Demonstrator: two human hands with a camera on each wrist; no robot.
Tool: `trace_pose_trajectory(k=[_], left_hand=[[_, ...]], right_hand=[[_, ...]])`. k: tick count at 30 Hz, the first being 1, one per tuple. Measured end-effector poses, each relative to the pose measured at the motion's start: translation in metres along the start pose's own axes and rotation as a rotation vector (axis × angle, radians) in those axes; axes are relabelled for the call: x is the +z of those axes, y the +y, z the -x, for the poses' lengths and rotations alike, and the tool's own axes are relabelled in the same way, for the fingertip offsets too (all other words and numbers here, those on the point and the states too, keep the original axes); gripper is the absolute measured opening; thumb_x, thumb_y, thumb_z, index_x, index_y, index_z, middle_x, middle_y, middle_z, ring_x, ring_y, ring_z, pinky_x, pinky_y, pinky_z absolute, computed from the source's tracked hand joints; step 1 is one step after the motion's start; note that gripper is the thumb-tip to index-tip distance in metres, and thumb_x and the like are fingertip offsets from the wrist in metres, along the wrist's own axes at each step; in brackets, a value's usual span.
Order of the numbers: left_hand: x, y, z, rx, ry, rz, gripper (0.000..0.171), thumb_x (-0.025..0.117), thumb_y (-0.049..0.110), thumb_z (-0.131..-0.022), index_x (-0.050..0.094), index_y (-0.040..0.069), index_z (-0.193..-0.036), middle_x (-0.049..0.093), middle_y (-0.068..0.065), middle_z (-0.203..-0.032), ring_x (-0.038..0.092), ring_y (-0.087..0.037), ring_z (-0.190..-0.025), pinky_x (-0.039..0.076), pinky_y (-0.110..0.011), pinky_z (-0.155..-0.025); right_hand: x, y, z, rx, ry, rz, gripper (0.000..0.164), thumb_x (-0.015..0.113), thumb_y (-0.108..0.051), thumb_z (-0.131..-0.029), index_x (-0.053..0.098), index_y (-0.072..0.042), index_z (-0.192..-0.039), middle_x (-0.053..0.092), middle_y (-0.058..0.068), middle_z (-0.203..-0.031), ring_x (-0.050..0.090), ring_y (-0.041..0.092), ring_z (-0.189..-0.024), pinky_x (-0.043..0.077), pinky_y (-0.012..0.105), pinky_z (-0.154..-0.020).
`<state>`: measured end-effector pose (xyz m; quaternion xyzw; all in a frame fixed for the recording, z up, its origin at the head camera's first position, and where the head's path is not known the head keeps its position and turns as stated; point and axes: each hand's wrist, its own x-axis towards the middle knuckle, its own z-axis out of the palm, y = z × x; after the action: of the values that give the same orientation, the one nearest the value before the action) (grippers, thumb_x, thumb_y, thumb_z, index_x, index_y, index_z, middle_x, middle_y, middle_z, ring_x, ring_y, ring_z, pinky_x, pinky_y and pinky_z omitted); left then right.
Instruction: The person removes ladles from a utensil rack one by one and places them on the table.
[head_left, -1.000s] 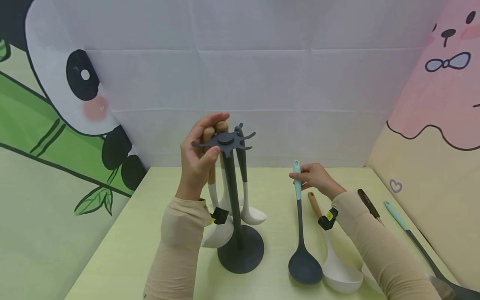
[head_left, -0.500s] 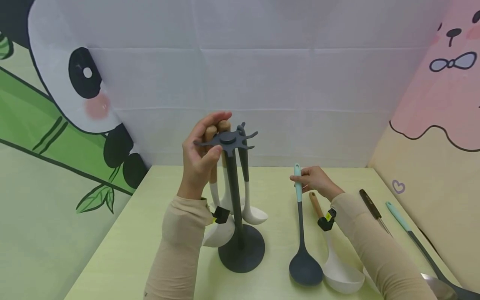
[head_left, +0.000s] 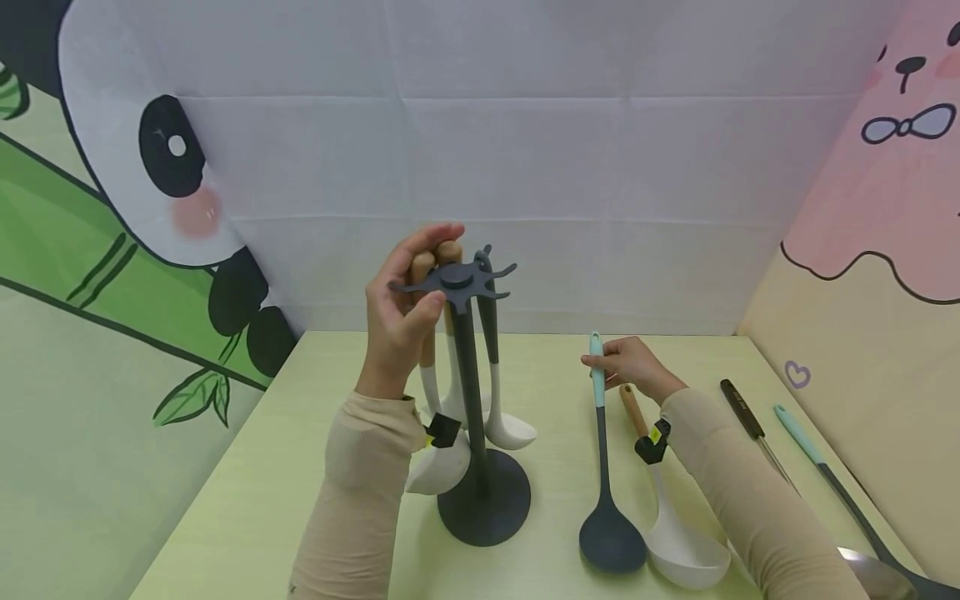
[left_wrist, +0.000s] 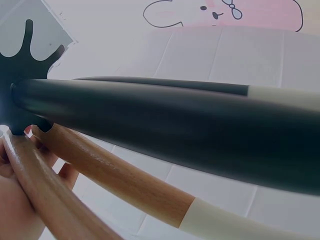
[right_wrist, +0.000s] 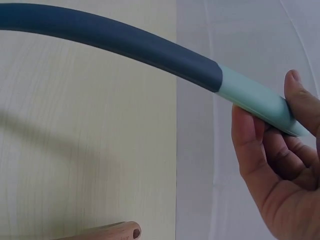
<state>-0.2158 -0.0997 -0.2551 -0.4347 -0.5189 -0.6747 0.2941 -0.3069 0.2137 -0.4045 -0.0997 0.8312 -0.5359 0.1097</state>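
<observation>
A dark grey utensil stand [head_left: 471, 375] rises from its round base on the table, its hooked top spreading like a star. My left hand [head_left: 395, 321] grips that top, thumb at its near edge and fingers behind two wooden handles [left_wrist: 120, 175] hanging there. White utensil heads hang low around the pole, including a white ladle [head_left: 510, 431] with a dark handle. To the right, my right hand [head_left: 633, 367] pinches the mint handle of a dark grey ladle [head_left: 612, 537] between thumb and fingers, also seen in the right wrist view [right_wrist: 250, 95]. The ladle stands nearly upright, bowl down.
Right of the held ladle lies a white ladle [head_left: 686, 550] with a wooden handle. Farther right are a brown-handled utensil [head_left: 741, 408] and another mint-handled one [head_left: 798, 433], partly behind my sleeve. A pale cloth wall [head_left: 517, 167] closes the table's back.
The right hand and its ladle sink slightly in the picture. My left hand keeps its grip on the stand, and the whole view shifts a little.
</observation>
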Motion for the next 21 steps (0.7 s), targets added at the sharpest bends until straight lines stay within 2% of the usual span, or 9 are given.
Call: trace_pose_trajectory(k=[13, 17, 21], left_hand=[[-0.001, 0.0, 0.001, -0.022, 0.008, -0.027, 0.076, 0.074, 0.045, -0.084, 0.055, -0.013, -0.13, 0.064, -0.012, -0.126, 0.058, -0.023, -0.111, 0.041, -0.035, -0.104], [0.0, 0.0, 0.001, -0.021, 0.007, -0.018, 0.074, 0.073, 0.043, -0.084, 0.055, -0.012, -0.13, 0.064, -0.012, -0.126, 0.059, -0.023, -0.111, 0.041, -0.036, -0.105], [0.0, -0.001, 0.001, -0.015, 0.004, 0.003, 0.073, 0.073, 0.041, -0.085, 0.055, -0.013, -0.13, 0.064, -0.012, -0.126, 0.059, -0.024, -0.111, 0.041, -0.036, -0.104]], right_hand=[[0.002, 0.009, -0.006, 0.046, 0.005, 0.009, 0.027, 0.064, -0.018, -0.098, 0.068, 0.008, -0.101, 0.07, 0.009, -0.083, 0.067, 0.015, -0.07, 0.059, 0.038, -0.073], [0.002, 0.012, -0.009, 0.06, 0.009, 0.017, 0.028, 0.063, -0.019, -0.099, 0.068, 0.009, -0.102, 0.07, 0.011, -0.085, 0.067, 0.015, -0.069, 0.059, 0.04, -0.074], [0.005, 0.016, -0.011, 0.077, 0.022, 0.017, 0.03, 0.063, -0.019, -0.099, 0.067, 0.01, -0.103, 0.071, 0.018, -0.092, 0.069, 0.016, -0.071, 0.059, 0.037, -0.072]])
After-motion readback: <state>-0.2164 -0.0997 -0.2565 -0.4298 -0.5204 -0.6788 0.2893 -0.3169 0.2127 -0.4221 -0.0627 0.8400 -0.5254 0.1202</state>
